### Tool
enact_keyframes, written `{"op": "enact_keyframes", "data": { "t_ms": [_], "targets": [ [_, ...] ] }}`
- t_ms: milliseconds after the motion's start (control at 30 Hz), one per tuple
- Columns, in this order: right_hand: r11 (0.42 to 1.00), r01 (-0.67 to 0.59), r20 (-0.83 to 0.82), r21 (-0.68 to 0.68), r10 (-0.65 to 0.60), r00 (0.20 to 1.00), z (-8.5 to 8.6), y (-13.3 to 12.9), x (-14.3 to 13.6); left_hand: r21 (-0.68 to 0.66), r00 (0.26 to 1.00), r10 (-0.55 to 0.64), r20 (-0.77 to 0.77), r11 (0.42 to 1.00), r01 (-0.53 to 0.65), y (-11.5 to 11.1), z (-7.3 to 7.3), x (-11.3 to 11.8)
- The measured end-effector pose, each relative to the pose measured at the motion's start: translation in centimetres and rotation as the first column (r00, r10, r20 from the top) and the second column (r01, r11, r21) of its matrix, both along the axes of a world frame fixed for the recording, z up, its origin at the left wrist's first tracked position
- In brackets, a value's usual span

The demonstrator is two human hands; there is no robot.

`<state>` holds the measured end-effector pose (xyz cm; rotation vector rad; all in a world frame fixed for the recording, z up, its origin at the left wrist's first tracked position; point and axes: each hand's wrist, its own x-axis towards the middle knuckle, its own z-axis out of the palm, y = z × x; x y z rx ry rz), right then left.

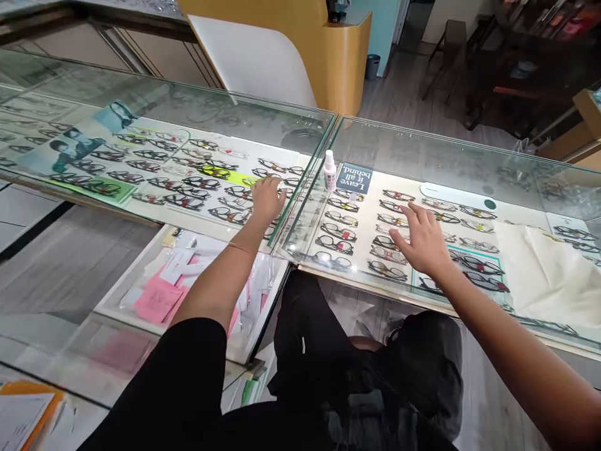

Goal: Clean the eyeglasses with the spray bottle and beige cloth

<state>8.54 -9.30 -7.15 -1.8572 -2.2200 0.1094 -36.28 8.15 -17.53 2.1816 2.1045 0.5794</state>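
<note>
My left hand (268, 199) rests over the glass top of the left display case (300, 141), close to the seam between the two cases. Its fingers point forward, slightly bent, and nothing shows in them. To its right, a small white spray bottle (330, 174) stands upright on the right case (469, 156). My right hand (425, 241) is above that case's glass with thumb and fingers apart, holding nothing. Rows of eyeglasses (339, 232) lie under the glass around both hands. A cream cloth (547, 272) is spread at the far right.
An open drawer (106, 307) with pink slips (157, 299) and plastic bags juts out below my left arm. A dark sign (354, 180) lies near the bottle. Beyond the cases are a curved wooden counter (345, 69), a small bin (372, 66) and a dark stool (453, 37).
</note>
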Motion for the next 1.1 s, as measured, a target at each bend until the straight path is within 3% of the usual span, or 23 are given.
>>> {"op": "enact_keyframes", "data": {
  "t_ms": [300, 567, 733, 867, 1100],
  "targets": [
    [1.0, 0.013, 0.014, -0.016, -0.013, 1.0, 0.7, -0.4, -0.1, 0.01, 0.995, -0.1, 0.027, 0.995, 0.1, 10.0, -1.5, 1.9],
    [0.998, 0.041, 0.0, -0.049, -0.041, 0.999, 1.1, -0.8, -0.3, -0.049, 0.99, -0.137, 0.037, 0.989, 0.139, 16.0, -3.6, 3.1],
    [0.999, 0.035, 0.021, -0.034, -0.035, 0.999, 1.3, -1.0, -0.4, -0.087, 0.987, -0.158, 0.033, 0.983, 0.161, 17.5, -4.3, 3.2],
    [1.0, 0.022, 0.031, -0.021, -0.021, 0.999, 1.4, -1.1, -0.4, -0.152, 0.987, -0.146, -0.071, 0.979, 0.134, 17.6, -4.5, 3.4],
    [1.0, 0.005, 0.044, -0.006, -0.005, 0.999, 1.4, -1.1, -0.4, -0.192, 0.981, -0.173, -0.092, 0.969, 0.153, 17.5, -3.8, 3.4]
  ]
}}
